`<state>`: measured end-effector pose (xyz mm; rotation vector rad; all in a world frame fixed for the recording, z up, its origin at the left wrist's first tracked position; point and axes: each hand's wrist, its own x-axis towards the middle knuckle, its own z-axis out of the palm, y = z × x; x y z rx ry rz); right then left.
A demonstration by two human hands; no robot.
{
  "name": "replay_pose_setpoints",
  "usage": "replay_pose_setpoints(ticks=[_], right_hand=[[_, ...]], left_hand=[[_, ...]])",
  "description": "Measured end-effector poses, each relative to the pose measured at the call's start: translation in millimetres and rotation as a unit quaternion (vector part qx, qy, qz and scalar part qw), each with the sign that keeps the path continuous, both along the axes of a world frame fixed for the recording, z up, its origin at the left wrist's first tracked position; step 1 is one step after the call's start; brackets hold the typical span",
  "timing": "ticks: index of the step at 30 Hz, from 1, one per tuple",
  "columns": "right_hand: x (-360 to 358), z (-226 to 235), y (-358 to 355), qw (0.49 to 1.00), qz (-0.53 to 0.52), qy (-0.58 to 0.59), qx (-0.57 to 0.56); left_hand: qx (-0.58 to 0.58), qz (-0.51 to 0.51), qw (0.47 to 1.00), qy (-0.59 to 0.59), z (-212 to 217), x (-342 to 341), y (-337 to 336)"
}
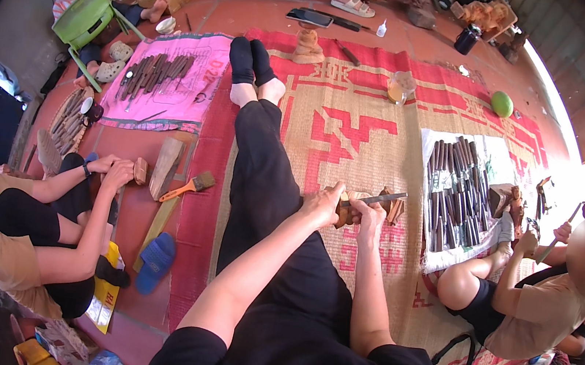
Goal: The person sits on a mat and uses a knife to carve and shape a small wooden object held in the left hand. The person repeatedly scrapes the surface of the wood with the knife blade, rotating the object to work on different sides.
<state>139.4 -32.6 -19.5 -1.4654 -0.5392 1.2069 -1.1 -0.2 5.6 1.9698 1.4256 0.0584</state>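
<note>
My left hand point(320, 207) is closed against a brown piece of carved wood point(342, 213) held over my lap. Close beside it, my right hand point(369, 217) is closed, its fingers on a narrow flat metal tool point(389, 197) whose grey bar points to the right. More brown wood point(395, 212) shows just beyond the right fingers. Whether it belongs to the same piece is hidden by my hands, as is the tool's other end.
A white sheet point(437, 259) with rows of dark-handled carving tools lies right; a pink cloth point(195, 107) with more tools lies left. Co-workers sit on both sides. A brush point(192, 185), blue slipper point(156, 262), glass point(397, 91) and green round fruit point(501, 104) lie around.
</note>
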Motion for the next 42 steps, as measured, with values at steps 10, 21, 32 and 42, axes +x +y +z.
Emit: replay_pose_setpoints(ticks=[10,21,32,42], right_hand=[[14.5,-8.9,1.4,1.0,-0.025,0.003,-0.001],[17.7,-13.2,-0.3,1.0,-0.011,0.0,0.0],[11.6,-6.5,-5.1,0.999,-0.032,0.02,0.005],[15.5,-17.0,-4.0,0.998,-0.044,0.033,0.019]], left_hand=[[-0.003,0.001,1.0,-0.003,3.8,1.9,-2.1],[0.005,-0.004,1.0,-0.019,1.8,1.6,1.7],[0.003,-0.001,1.0,-0.021,1.3,3.3,1.9],[0.003,-0.001,1.0,-0.009,6.2,2.6,1.3]])
